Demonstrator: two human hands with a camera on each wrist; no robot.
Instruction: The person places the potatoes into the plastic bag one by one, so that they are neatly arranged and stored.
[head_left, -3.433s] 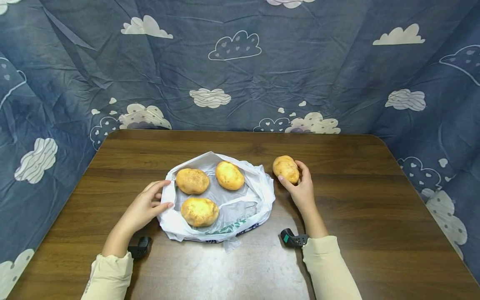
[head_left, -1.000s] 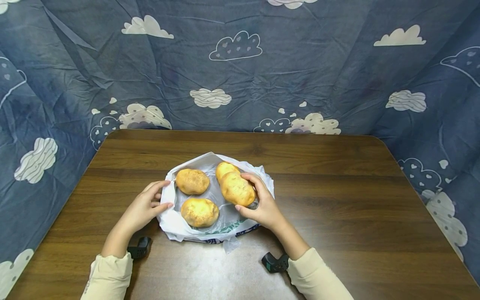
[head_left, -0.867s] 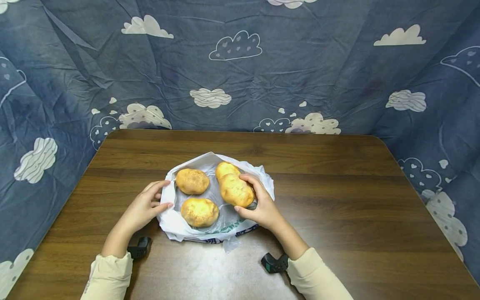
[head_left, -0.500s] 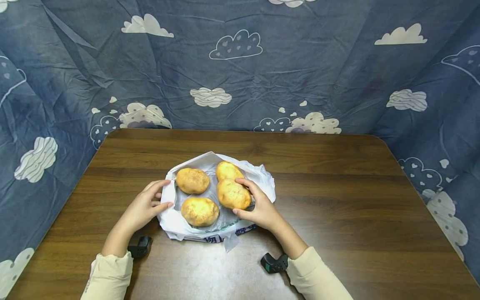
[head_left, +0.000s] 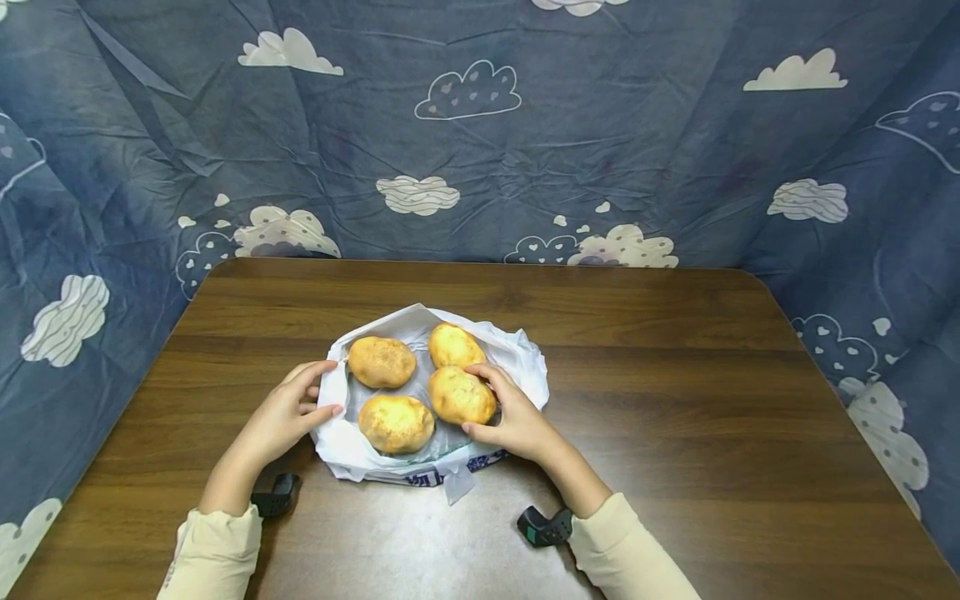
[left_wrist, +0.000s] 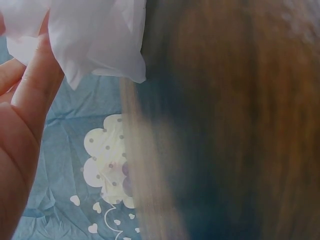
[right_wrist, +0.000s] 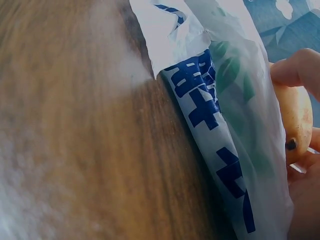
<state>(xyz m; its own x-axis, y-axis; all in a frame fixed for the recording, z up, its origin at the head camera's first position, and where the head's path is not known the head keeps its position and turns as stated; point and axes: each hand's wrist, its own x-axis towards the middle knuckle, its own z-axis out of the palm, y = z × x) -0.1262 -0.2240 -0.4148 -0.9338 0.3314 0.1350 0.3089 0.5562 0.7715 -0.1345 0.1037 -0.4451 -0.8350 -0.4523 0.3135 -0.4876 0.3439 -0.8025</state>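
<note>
A white plastic bag (head_left: 528, 371) lies spread on the table with its mouth held wide. My left hand (head_left: 279, 421) pinches its left rim between thumb and fingers; the left wrist view shows white plastic (left_wrist: 100, 40) partly covering those fingers. Inside the bag, my right hand (head_left: 522, 423) grips a potato (head_left: 459, 397) by its right side. That potato touches another potato (head_left: 450, 342) behind it. Two more lie to the left, a back potato (head_left: 382, 362) and a front potato (head_left: 395, 423). In the right wrist view, the bag's printed side (right_wrist: 200, 105) hides part of the gripped potato (right_wrist: 297, 117).
The brown wooden table (head_left: 675, 400) extends on both sides of the bag. Behind it hangs a blue cloth (head_left: 480, 158) with cloud patterns. A black wrist camera (head_left: 545, 527) sits below the right hand, another wrist camera (head_left: 276, 495) below the left.
My right hand has brought its potato from the table right of the bag into it, then moved slightly left and toward me. The left hand stays at the rim.
</note>
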